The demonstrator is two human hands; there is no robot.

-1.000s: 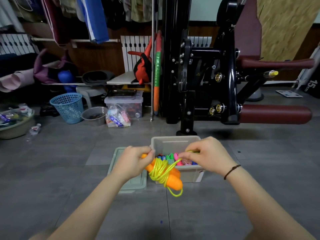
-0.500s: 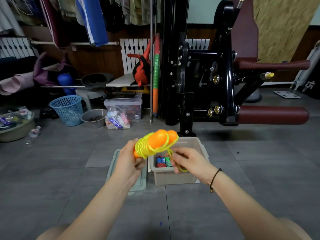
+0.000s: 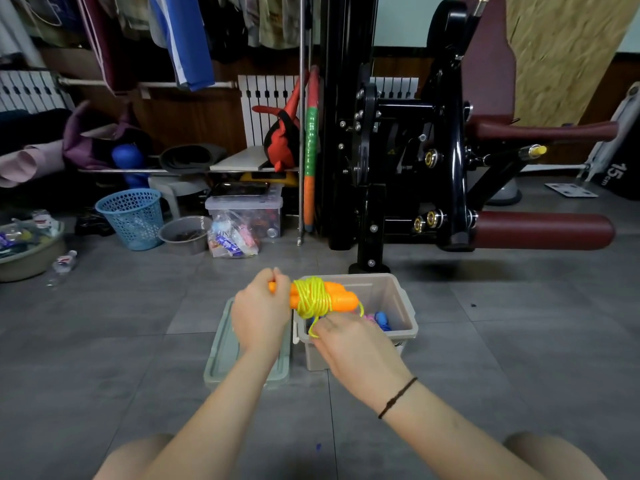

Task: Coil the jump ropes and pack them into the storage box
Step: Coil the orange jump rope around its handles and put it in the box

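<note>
My left hand [image 3: 260, 310] grips the orange handles of a jump rope [image 3: 341, 295], held level over the left rim of the beige storage box [image 3: 403, 308]. Yellow-green cord [image 3: 311, 297] is wound tightly around the two handles. My right hand [image 3: 351, 344] pinches the loose end loop of that cord just below the handles. Inside the box lie other coiled ropes [image 3: 381, 320] in blue and pink, partly hidden by my hands.
The box's grey-green lid [image 3: 225, 358] lies flat on the floor to its left. A black gym machine [image 3: 415, 150] with maroon pads stands behind. A blue basket [image 3: 133, 218], a grey bowl [image 3: 187, 233] and a clear bin [image 3: 246, 211] sit at the back left.
The wrapped handles went from hanging low in front of the box to raised, and now lie level over the box's left rim. My right hand moved below them, holding the cord's end.
</note>
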